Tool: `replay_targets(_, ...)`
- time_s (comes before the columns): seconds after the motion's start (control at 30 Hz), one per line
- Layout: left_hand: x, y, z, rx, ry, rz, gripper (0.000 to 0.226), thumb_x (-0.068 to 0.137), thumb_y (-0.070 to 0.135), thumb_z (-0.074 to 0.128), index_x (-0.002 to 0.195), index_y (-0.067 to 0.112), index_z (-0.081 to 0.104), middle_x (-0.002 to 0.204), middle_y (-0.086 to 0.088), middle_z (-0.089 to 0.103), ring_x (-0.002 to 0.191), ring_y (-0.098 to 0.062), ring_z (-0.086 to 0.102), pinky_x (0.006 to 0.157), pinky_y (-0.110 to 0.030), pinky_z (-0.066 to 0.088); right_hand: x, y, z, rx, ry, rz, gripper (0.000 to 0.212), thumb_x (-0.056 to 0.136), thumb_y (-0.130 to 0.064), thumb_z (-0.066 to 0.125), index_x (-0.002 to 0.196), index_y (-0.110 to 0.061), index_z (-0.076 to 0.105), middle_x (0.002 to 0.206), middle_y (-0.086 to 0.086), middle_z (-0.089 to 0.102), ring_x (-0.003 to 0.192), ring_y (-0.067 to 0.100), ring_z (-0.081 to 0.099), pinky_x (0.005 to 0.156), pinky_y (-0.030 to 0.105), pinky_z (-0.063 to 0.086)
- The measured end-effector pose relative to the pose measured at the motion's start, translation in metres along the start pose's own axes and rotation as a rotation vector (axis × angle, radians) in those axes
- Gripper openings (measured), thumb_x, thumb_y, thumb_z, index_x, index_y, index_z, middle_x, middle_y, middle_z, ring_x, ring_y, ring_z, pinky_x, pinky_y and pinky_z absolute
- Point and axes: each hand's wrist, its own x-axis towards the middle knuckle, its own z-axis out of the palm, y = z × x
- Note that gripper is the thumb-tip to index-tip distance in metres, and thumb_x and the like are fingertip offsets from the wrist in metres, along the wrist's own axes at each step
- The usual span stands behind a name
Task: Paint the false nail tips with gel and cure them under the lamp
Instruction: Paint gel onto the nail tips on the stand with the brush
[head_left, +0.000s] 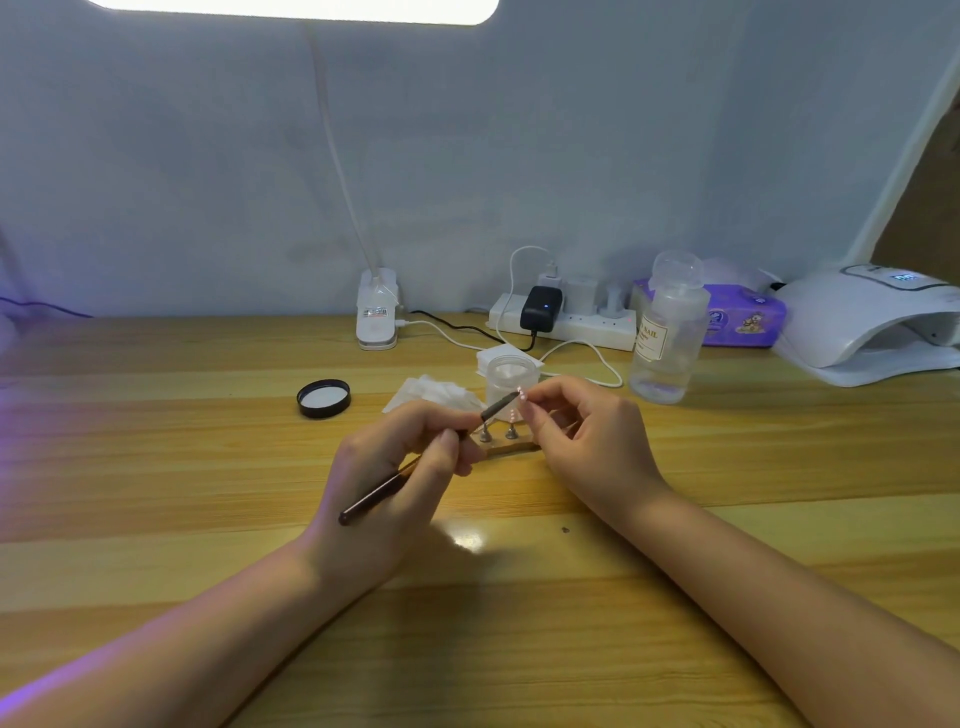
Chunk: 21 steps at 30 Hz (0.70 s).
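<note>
Far left of centre, a black jar lid (323, 398) lies flat on the wooden table (156, 467). Behind it stands the white clip base of the desk lamp (377, 312).

My left hand (395, 467) grips a dark gel brush (415, 467) between thumb and curled fingers, handle pointing near-left, tip raised toward the far right.

The brush tip meets a small pink false nail tip (523, 396), which my right hand (587, 441) pinches between thumb and forefinger; it appears to sit on a small holder, but the view is too small to confirm.

Below the hands, a wooden stand (511, 447) carries two metal pegs. A clear jar (506, 379) stands just beyond.

Further right: a power strip (566, 319), a clear pump bottle (667, 338), a purple tissue pack (743, 317), and, at the far right, the white curing lamp (872, 322).
</note>
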Motion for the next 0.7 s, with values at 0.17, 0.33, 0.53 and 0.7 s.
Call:
replay_targets(0.17,0.0007,-0.0011,0.0024,-0.054,0.007,-0.049,0.026,0.093,0.028,0.050,0.110,0.017,0.066,0.093,-0.002,0.074,0.084,-0.020,0.070,0.077,-0.028,0.055,-0.0003,-0.0011,0.0012,0.010,-0.001,-0.016,0.005,0.088,-0.015,0.067,0.090,-0.016,0.071,0.068,-0.016,0.061,0.063,0.001,0.057,0.053,0.012,0.042)
replay_targets(0.33,0.0001,0.0054,0.0038,-0.123,0.035,-0.051,0.025,0.091,0.024,0.047,0.097,0.014,0.069,0.088,-0.005,0.074,0.079,-0.018,0.072,0.073,-0.021,0.054,-0.0005,0.0001,0.0002,0.022,-0.023,0.001,0.008,0.088,-0.010,0.066,0.092,-0.015,0.069,0.068,-0.018,0.060,0.065,-0.002,0.058,0.055,0.010,0.041)
replay_targets(0.53,0.0009,0.0044,0.0049,-0.106,0.070,-0.088,0.025,0.094,0.008,0.043,0.098,0.009,0.068,0.087,-0.003,0.076,0.080,-0.014,0.073,0.072,-0.016,0.053,-0.0013,-0.0016,0.0005,0.049,-0.040,-0.004,0.004,0.089,-0.013,0.066,0.091,-0.015,0.068,0.066,-0.017,0.060,0.063,-0.001,0.057,0.053,0.010,0.040)
replay_targets(0.7,0.0013,-0.0013,0.0056,-0.076,0.105,-0.091,0.021,0.096,0.015,0.047,0.101,0.018,0.067,0.090,0.000,0.076,0.084,-0.014,0.074,0.075,-0.019,0.055,-0.0005,-0.0014,-0.0003,0.089,-0.054,0.023,0.006,0.089,-0.014,0.066,0.092,-0.018,0.068,0.068,-0.013,0.063,0.063,0.005,0.058,0.052,0.017,0.045)
